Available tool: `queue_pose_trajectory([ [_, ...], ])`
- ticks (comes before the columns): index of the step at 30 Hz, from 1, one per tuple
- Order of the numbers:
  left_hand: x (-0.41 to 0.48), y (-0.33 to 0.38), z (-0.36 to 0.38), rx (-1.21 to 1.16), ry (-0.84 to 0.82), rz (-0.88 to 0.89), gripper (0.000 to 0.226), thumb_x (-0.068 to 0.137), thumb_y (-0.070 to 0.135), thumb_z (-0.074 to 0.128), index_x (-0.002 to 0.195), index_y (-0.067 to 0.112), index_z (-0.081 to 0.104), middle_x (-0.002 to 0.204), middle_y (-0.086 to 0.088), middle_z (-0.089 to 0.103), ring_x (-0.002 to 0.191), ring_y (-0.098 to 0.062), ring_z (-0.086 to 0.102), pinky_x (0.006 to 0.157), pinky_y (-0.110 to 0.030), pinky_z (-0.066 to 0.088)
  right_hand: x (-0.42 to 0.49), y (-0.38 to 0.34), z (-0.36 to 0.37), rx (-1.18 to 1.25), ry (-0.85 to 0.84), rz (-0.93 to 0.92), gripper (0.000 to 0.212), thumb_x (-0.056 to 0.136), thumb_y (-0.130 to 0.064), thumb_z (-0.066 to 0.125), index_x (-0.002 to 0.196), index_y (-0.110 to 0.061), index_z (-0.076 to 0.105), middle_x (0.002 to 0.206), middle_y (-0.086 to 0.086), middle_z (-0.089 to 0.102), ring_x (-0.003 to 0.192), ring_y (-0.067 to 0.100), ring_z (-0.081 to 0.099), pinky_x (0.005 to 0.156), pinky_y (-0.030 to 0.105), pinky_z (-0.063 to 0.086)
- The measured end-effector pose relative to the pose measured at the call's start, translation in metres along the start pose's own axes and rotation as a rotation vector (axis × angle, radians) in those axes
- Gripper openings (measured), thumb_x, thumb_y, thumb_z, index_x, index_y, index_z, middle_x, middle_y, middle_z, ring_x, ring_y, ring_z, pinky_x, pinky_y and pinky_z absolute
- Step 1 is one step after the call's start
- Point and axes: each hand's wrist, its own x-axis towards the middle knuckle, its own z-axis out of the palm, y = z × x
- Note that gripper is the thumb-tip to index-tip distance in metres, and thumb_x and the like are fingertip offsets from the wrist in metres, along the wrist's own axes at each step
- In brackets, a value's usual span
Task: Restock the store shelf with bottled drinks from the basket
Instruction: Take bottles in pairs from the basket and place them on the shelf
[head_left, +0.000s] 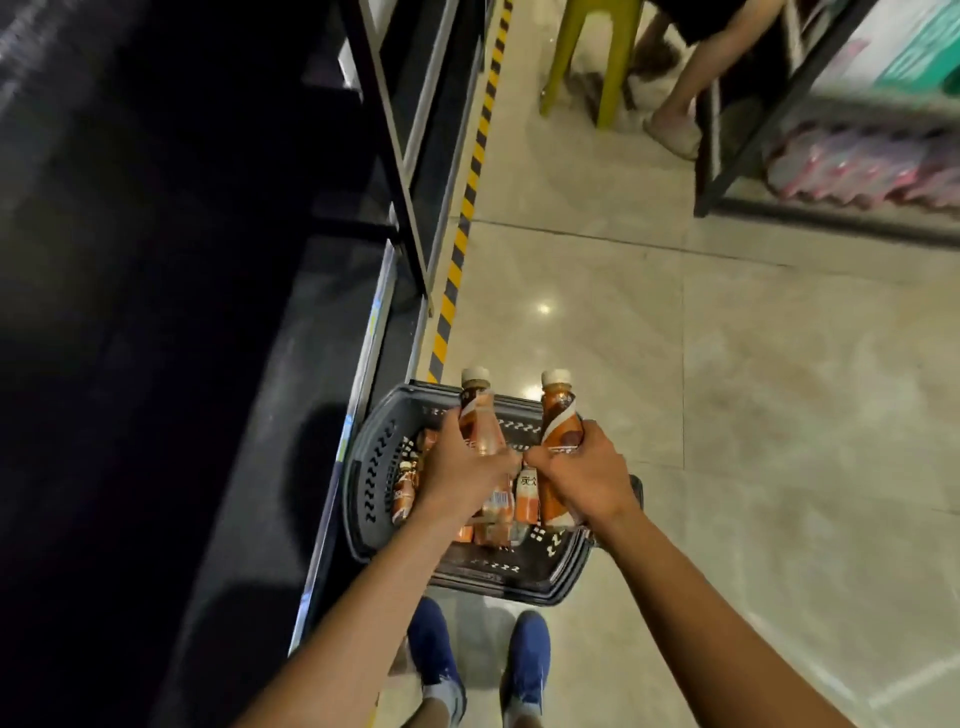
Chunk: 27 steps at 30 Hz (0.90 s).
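Note:
A dark plastic basket (371, 483) stands on the tiled floor in front of my feet, with several orange-labelled bottled drinks (402, 491) inside. My left hand (460, 475) grips one bottle (478, 415) with a white cap, held upright above the basket. My right hand (582, 475) grips a second bottle (560, 415) of the same kind beside it. The two hands nearly touch. The dark store shelf (249, 415) runs along the left side; its inside is too dim to make out.
Yellow-and-black striped tape (467, 208) marks the floor along the shelf base. A yellow-green stool (587, 57) and a seated person's leg (680, 98) are at the far end of the aisle. A black rack (727, 156) with packs of pink-capped bottles (857, 166) stands at right.

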Motion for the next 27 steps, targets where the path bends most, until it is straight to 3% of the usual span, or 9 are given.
queue_pose_trajectory([
  [4,-0.101,0.058,-0.038,-0.120,0.044,0.083,0.058,0.082,0.017,0.078,0.130,0.025,0.046,0.106,0.006,0.063,0.092,-0.004,0.062,0.065,-0.021,0.044,-0.088,-0.053,-0.045,0.069,0.041,-0.066,0.031,0.073,-0.035,0.074,0.093,-0.025,0.053,0.090,-0.004,0.064,0.078,0.011,0.059,0.064,0.029,0.047],
  [8,-0.195,0.094,-0.060,-0.176,0.098,0.116,0.055,0.081,0.022,0.078,0.126,0.032,0.047,0.103,0.008,0.063,0.090,-0.005,0.062,0.073,-0.028,0.050,-0.167,-0.088,-0.078,0.085,0.038,-0.158,0.038,0.071,-0.037,0.076,0.098,-0.024,0.053,0.087,-0.005,0.064,0.080,0.015,0.063,0.073,0.037,0.055],
  [13,-0.297,0.113,-0.079,-0.217,0.239,0.171,0.047,0.081,0.023,0.078,0.116,0.035,0.049,0.095,0.012,0.063,0.083,-0.001,0.063,0.066,-0.021,0.048,-0.240,-0.105,-0.102,0.076,-0.060,-0.332,0.038,0.071,-0.044,0.077,0.097,-0.033,0.052,0.087,-0.007,0.066,0.081,0.014,0.065,0.077,0.040,0.057],
  [20,-0.412,0.096,-0.105,-0.399,0.526,0.247,0.052,0.081,0.021,0.078,0.120,0.037,0.048,0.101,0.008,0.062,0.089,-0.003,0.063,0.073,-0.023,0.049,-0.322,-0.142,-0.096,0.025,-0.267,-0.602,0.036,0.074,-0.035,0.080,0.100,-0.029,0.056,0.083,-0.006,0.066,0.074,0.012,0.065,0.063,0.027,0.050],
  [23,-0.463,0.079,-0.121,-0.428,0.664,0.276,0.050,0.079,0.020,0.080,0.120,0.030,0.052,0.097,0.005,0.062,0.081,-0.003,0.064,0.066,-0.016,0.050,-0.366,-0.158,-0.083,0.038,-0.384,-0.713,0.034,0.073,-0.033,0.082,0.095,-0.028,0.056,0.080,-0.004,0.065,0.071,0.013,0.065,0.063,0.029,0.052],
  [27,-0.532,0.047,-0.138,-0.475,0.836,0.327,0.051,0.078,0.022,0.080,0.116,0.041,0.051,0.100,0.009,0.063,0.084,0.003,0.063,0.067,-0.015,0.049,-0.430,-0.171,-0.056,-0.027,-0.535,-0.827,0.033,0.072,-0.037,0.081,0.092,-0.028,0.057,0.078,-0.005,0.066,0.071,0.013,0.065,0.065,0.032,0.052],
])
